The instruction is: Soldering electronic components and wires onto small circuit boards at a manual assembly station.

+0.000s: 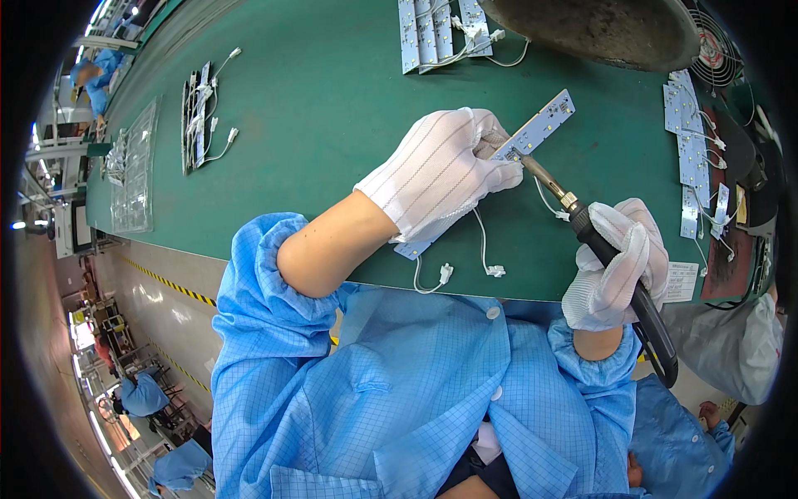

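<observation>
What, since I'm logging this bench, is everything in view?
Held LED board: at least one, pale blue, left hand
Soldering iron: one, black, right hand
Wire leads: at least three, white, near held board
Other LED boards: several, mostly pale blue, far, left, right
Plastic tray: at least one, clear, bench's left
Rounded fixture: one, dark, top right
Fan guard: one, metallic, upper right
Paper sheet: one, white, right
Bench: one, green, centre
Floor tape: several stretches, yellow-black, left
Co-workers: at least four, blue-clothed, left, lower right
Smock: one, checked blue, lower centre
Left hand: one, white-gloved, centre
Right hand: one, white-gloved, right
</observation>
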`<state>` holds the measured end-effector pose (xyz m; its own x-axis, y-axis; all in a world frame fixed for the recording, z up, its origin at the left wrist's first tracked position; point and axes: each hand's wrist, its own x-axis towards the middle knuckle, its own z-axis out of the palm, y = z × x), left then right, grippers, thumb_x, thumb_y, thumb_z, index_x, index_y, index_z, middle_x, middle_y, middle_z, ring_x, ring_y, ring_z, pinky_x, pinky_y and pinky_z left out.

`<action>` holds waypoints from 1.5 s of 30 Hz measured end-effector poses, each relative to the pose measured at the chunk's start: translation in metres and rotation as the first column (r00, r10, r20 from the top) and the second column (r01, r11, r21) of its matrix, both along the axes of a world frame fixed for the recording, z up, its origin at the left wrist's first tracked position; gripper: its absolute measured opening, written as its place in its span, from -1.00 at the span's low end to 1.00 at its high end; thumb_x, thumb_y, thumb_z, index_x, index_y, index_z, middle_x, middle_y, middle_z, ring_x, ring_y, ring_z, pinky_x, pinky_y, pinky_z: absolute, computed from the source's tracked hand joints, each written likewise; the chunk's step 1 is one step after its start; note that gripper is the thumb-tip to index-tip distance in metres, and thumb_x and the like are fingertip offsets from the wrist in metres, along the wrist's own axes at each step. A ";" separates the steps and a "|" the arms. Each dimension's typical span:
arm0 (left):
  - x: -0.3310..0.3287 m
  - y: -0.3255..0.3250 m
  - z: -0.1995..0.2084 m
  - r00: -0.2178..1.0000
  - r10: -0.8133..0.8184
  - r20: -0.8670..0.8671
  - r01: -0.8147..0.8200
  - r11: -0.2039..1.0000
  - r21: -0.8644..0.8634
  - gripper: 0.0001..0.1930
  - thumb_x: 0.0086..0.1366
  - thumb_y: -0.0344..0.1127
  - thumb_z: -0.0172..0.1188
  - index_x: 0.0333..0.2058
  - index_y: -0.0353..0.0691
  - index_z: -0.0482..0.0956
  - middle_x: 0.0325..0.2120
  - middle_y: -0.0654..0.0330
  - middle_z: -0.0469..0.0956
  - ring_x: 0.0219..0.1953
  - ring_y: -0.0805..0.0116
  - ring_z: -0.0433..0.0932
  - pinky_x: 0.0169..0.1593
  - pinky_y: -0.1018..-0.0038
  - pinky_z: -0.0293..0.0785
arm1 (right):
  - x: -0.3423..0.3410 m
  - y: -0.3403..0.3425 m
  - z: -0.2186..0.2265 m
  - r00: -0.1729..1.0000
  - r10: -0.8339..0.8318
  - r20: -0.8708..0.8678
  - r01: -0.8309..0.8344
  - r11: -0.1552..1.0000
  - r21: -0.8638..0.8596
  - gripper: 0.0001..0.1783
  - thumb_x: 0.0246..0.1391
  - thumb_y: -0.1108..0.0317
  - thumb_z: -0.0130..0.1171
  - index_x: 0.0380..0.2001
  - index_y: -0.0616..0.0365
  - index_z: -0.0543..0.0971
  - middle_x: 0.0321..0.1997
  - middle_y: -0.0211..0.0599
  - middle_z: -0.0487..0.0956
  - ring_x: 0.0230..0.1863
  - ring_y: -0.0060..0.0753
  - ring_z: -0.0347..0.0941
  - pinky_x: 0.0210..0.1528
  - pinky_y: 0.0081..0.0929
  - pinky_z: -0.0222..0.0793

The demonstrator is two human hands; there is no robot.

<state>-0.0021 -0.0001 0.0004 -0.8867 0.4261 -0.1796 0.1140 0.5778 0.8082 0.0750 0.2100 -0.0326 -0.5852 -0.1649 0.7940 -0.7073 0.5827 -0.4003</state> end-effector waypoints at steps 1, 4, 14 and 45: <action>0.000 0.000 -0.001 1.000 -0.003 0.000 0.003 1.000 0.001 -0.60 0.01 -0.11 0.26 -0.34 -0.39 0.55 -0.56 -0.05 0.48 -0.48 0.03 0.47 -0.33 0.29 0.40 | 0.000 0.002 -0.001 1.000 -0.003 0.000 0.003 1.000 0.001 -0.59 0.04 0.49 0.17 -0.06 0.27 0.29 -0.36 -0.05 0.53 -0.56 -0.31 0.30 -0.55 -0.43 0.26; 0.000 0.000 0.000 0.999 -0.010 -0.041 0.009 1.000 -0.002 -0.60 0.01 -0.12 0.26 -0.33 -0.39 0.55 -0.55 -0.05 0.49 -0.48 0.04 0.47 -0.34 0.30 0.41 | -0.003 0.007 -0.003 0.999 0.021 -0.034 -0.020 0.999 0.049 -0.61 0.06 0.53 0.12 -0.04 0.28 0.28 -0.35 -0.06 0.54 -0.56 -0.31 0.33 -0.55 -0.42 0.29; -0.001 -0.004 0.009 0.998 0.007 0.055 -0.006 1.000 -0.019 -0.60 0.06 -0.10 0.24 -0.34 -0.40 0.54 -0.51 0.02 0.49 -0.46 0.20 0.46 -0.32 0.39 0.39 | -0.002 0.004 -0.001 0.943 -0.200 -0.267 0.260 0.941 0.215 -0.53 -0.01 0.63 0.17 -0.02 0.36 0.29 -0.25 -0.05 0.49 -0.47 -0.25 0.49 -0.51 -0.40 0.46; -0.003 -0.021 0.039 0.980 -0.173 -0.100 0.121 0.911 -0.395 -0.44 0.03 0.09 0.29 -0.32 -0.42 0.56 -0.56 -0.04 0.54 -0.43 0.05 0.55 -0.32 0.37 0.48 | -0.002 0.012 0.003 0.859 -0.362 -0.362 0.476 0.824 0.307 -0.62 0.16 0.43 0.08 -0.05 0.39 0.24 -0.22 0.02 0.49 -0.44 -0.22 0.54 -0.39 -0.38 0.56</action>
